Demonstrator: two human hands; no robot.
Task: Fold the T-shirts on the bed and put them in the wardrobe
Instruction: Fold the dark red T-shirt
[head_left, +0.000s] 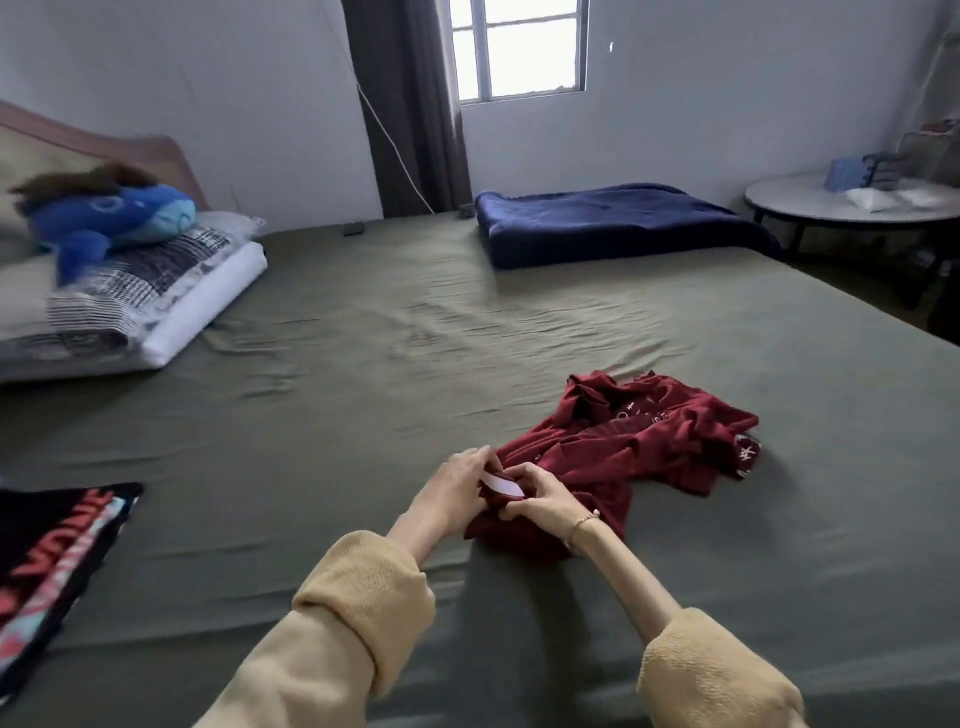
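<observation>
1. Two hands, left hand (457, 488) and right hand (540, 499), fingers clamped on red T-shirt (623, 447), crumpled near bed's (363, 364) front edge.
2. Unfolded yet; needs spreading flat.
3. Black T-shirt (47, 561) at left edge.

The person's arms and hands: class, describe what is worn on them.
Both arms wear mustard-yellow knit sleeves, the left sleeve and the right sleeve, each pushed up into a thick rolled cuff, leaving the forearms bare. A thin gold-coloured bracelet circles the right wrist. No rings or gloves show on either hand.
</observation>
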